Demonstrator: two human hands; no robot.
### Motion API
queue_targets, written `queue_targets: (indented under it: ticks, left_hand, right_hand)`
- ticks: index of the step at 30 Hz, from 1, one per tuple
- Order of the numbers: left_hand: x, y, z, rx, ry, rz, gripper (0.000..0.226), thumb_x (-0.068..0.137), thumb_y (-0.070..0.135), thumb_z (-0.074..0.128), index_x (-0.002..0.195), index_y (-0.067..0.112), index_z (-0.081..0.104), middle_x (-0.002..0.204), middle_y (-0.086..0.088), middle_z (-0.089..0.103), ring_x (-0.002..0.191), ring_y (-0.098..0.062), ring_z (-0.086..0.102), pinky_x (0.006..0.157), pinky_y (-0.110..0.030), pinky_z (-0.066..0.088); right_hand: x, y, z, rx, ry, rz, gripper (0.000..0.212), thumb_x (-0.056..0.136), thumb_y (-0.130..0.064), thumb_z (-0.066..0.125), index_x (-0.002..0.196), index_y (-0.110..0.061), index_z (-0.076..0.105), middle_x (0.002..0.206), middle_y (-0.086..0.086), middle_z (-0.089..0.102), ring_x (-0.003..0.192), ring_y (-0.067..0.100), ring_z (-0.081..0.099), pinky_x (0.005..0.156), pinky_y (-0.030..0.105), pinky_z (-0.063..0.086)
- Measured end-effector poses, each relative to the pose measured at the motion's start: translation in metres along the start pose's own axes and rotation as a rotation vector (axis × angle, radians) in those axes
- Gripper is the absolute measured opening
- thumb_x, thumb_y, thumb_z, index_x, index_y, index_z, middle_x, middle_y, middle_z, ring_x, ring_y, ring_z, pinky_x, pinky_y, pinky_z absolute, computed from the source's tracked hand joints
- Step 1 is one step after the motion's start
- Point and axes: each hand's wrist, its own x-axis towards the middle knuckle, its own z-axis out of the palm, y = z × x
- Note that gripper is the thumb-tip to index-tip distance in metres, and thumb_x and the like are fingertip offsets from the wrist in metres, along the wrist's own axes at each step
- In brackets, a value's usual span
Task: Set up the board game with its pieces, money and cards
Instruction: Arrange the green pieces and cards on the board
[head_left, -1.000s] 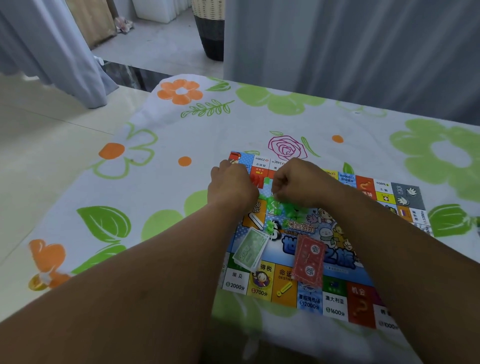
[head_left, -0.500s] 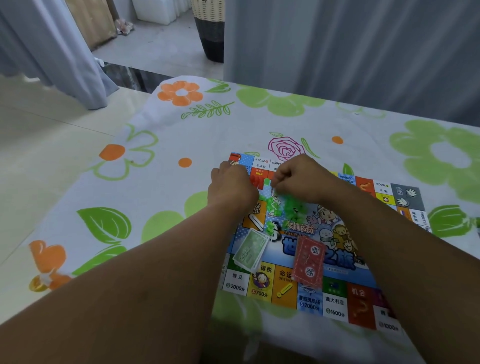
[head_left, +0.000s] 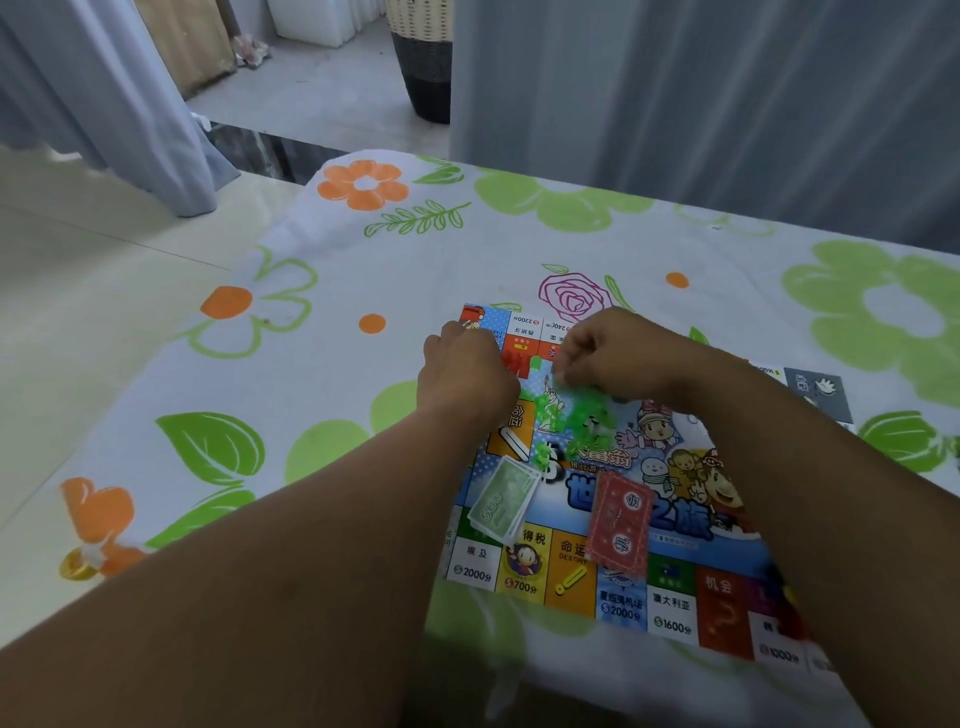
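Note:
The colourful game board (head_left: 670, 597) lies flat on the flowered tablecloth. A loose heap of small green plastic pieces (head_left: 579, 418) sits on its upper left part. My right hand (head_left: 618, 358) hovers over the heap with curled fingers, pinching a green piece at its fingertips. My left hand (head_left: 467, 374) is close beside it at the board's left edge. Its fingers curl down out of sight behind its back, so what they hold is hidden. A stack of green banknotes (head_left: 501, 504) and a stack of red cards (head_left: 621, 519) lie nearer to me on the board.
The tablecloth (head_left: 363, 270) spreads to the left and behind the board. Grey curtains (head_left: 727, 104) hang just past the table's far edge. A tiled floor (head_left: 78, 291) drops away on the left. A dark vase (head_left: 423, 67) stands on the floor beyond.
Both hands stay over the green pieces. My right hand has shifted slightly up and to the right; the money and cards have not moved.

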Motion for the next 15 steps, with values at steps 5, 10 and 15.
queue_targets:
  ticks: [5, 10, 15]
  left_hand:
    - [0.000, 0.000, 0.000, 0.015, 0.006, 0.003, 0.041, 0.087, 0.016, 0.064, 0.128, 0.016, 0.060, 0.130, -0.009, 0.046, 0.124, -0.028, 0.038, 0.095, -0.039, 0.043]
    - [0.000, 0.000, 0.000, 0.019, 0.005, 0.004, 0.040, 0.087, 0.016, 0.064, 0.128, 0.016, 0.061, 0.130, -0.009, 0.046, 0.124, -0.028, 0.039, 0.095, -0.039, 0.043]
    - [0.000, 0.000, -0.001, 0.024, 0.002, 0.008, 0.040, 0.088, 0.017, 0.064, 0.127, 0.016, 0.061, 0.130, -0.009, 0.046, 0.125, -0.029, 0.039, 0.096, -0.039, 0.044]
  right_hand:
    - [0.005, -0.005, 0.013, 0.047, 0.112, -0.060, 0.017, 0.087, 0.007, 0.067, 0.087, -0.008, 0.075, 0.065, -0.003, 0.065, 0.049, -0.001, 0.060, 0.046, 0.013, 0.044]
    - [0.010, 0.001, 0.022, 0.039, 0.155, -0.034, 0.019, 0.081, 0.006, 0.076, 0.078, -0.012, 0.071, 0.072, 0.001, 0.067, 0.077, 0.020, 0.069, 0.080, 0.038, 0.059]
    - [0.012, 0.004, 0.025, 0.019, 0.181, -0.063, 0.016, 0.080, 0.000, 0.080, 0.077, -0.013, 0.072, 0.070, -0.005, 0.066, 0.072, 0.013, 0.066, 0.080, 0.037, 0.058]
